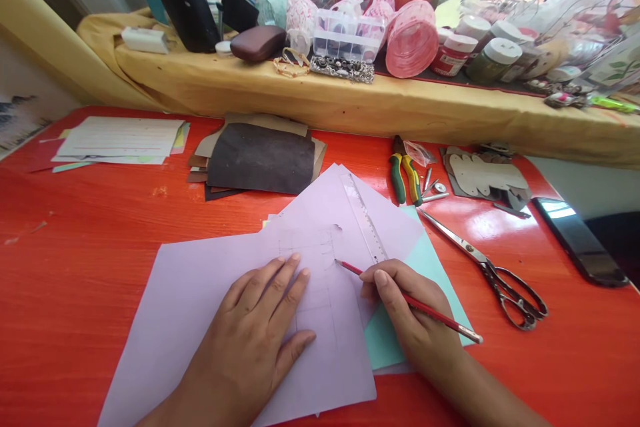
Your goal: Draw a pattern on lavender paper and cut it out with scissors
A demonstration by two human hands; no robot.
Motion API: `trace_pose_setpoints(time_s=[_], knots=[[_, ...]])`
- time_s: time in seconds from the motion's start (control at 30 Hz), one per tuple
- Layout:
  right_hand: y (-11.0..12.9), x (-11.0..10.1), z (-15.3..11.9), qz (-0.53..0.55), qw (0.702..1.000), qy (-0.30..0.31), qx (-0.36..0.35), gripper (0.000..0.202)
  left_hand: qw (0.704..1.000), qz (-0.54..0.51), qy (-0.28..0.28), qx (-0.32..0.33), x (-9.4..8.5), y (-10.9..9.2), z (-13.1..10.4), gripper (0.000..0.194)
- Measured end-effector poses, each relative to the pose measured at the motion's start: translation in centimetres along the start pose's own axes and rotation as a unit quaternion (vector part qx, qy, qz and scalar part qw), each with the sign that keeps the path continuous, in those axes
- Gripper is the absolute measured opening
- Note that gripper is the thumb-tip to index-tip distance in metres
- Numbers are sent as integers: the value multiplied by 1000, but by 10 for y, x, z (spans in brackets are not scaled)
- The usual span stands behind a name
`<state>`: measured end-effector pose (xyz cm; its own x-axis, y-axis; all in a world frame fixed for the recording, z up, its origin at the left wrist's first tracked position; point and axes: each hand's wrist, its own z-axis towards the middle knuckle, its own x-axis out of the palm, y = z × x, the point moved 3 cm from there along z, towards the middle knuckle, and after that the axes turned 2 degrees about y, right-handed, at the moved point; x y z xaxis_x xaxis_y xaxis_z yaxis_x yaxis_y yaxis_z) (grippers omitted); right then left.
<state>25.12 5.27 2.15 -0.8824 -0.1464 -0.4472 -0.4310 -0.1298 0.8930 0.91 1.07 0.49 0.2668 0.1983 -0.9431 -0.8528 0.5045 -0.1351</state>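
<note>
My left hand (pixel 265 320) lies flat, fingers stretched out, on a lilac sheet of paper (pixel 165 300). Faint pencil lines form a box-like drawing on that sheet, partly covered by my fingers. A red pencil (pixel 435 312) is pinched in my right hand (pixel 415 307), its tip at the right side of the drawing. Under my right hand are another lilac sheet (pixel 320 193) and a mint-green sheet (pixel 440 280). A clear ruler (pixel 364 217) lies on the rear lilac sheet, its lower end close to my right fingers.
Scissors (pixel 487 260) lie right of the papers, with a phone (pixel 575 237) beyond. Pliers (pixel 405 173) and small metal parts sit behind. Dark leather-like pieces (pixel 260 157) and a paper stack (pixel 120 139) are at the back left. A cloth-covered ledge (pixel 210 83) holds jars and craft supplies.
</note>
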Motion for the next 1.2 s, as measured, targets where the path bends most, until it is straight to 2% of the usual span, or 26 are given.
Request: trace_pose_setpoints(time_s=[1.2], knots=[[1, -1, 0, -14, 999, 25, -25, 32, 1000, -7, 5, -5, 0, 0, 0, 48]])
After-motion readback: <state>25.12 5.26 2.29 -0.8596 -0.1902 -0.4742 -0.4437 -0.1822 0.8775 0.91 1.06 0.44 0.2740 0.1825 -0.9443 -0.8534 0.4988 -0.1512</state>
